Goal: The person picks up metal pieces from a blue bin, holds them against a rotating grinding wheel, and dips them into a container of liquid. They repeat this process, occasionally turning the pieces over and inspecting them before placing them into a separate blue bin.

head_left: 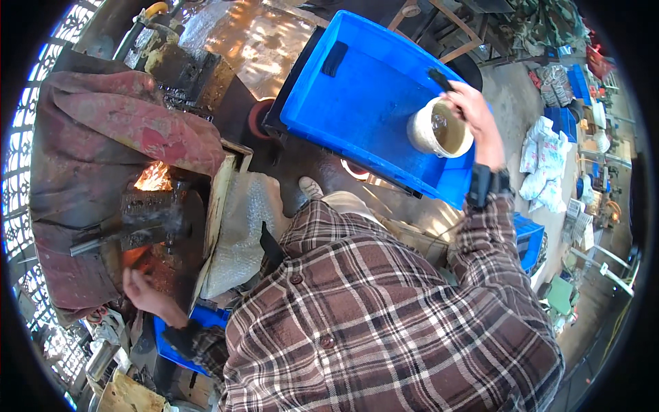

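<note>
My right hand (473,113) is closed on a small black piece (443,79) that sticks out past the fingers. It is over the rim of a whitish bucket (420,134), which holds some clear liquid and leans inside a large blue bin (357,103). Several black strips (334,59) lie together at the bin's far left. At the left, my left hand (145,294) holds nothing that I can see, its fingers loosely apart, low beside a dark machine (147,216). Bright orange light like a flame (154,178) shows on top of that machine.
A stained reddish cloth (130,123) drapes over the machine. Bubble wrap (240,226) hangs between it and my body. Another blue bin (199,323) sits low at the left. White sacks (544,165) and other crates lie on the floor at the right.
</note>
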The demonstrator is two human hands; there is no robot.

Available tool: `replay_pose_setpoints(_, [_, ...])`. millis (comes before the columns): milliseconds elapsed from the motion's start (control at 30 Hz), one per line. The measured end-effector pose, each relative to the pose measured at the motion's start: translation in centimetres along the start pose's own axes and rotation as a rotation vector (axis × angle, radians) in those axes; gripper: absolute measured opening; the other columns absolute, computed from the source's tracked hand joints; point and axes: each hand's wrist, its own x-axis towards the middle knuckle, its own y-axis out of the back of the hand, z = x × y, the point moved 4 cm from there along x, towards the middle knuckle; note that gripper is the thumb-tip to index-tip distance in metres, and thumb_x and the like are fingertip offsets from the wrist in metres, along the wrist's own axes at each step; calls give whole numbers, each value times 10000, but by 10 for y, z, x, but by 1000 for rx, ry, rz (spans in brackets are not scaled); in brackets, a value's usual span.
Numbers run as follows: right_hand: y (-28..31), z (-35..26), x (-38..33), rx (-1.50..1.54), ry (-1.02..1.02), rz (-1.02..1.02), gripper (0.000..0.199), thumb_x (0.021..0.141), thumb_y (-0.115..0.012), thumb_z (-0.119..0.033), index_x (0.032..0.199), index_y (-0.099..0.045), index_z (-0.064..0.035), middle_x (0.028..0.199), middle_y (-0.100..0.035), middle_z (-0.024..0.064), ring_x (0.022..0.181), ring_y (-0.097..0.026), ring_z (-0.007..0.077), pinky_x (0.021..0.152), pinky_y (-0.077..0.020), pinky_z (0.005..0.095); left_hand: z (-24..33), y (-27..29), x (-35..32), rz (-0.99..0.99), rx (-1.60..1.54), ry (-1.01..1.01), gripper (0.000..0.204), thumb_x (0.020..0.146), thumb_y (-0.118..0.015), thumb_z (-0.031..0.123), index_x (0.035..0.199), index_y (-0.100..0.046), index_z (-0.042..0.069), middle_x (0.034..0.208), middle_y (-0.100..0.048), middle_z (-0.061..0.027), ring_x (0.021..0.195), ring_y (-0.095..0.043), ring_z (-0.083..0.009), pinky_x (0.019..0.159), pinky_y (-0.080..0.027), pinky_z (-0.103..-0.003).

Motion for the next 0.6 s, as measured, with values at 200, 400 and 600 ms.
replay_pose_setpoints(200, [-105,41,99,3,-80,90,195,887,-552,-93,1051,-650,-51,859,-646,16,655,-564,56,506,-464,215,-2,-35,-81,-125,-60,-42,247,959,-567,73,1197,-579,10,898,-603,9,681,-450,-30,580,-360,-174])
replay_pose_setpoints(400, [-152,88,166,-283,-169,385,233,837,-500,-101,956,-673,0,868,-683,166,781,-672,268,622,-527,375,11,-45,-106,-207,-5,6,261,960,-554,60,1216,-569,10,860,-595,17,659,-436,-26,579,-362,-178])
replay_pose_setpoints(600, [-161,72,178,-806,-255,381,310,831,-563,-188,1073,-684,-36,1120,-657,219,1080,-622,381,896,-515,450,14,-66,-98,-206,53,-17,247,952,-563,49,1193,-580,-2,852,-601,10,675,-469,-27,589,-389,-183])
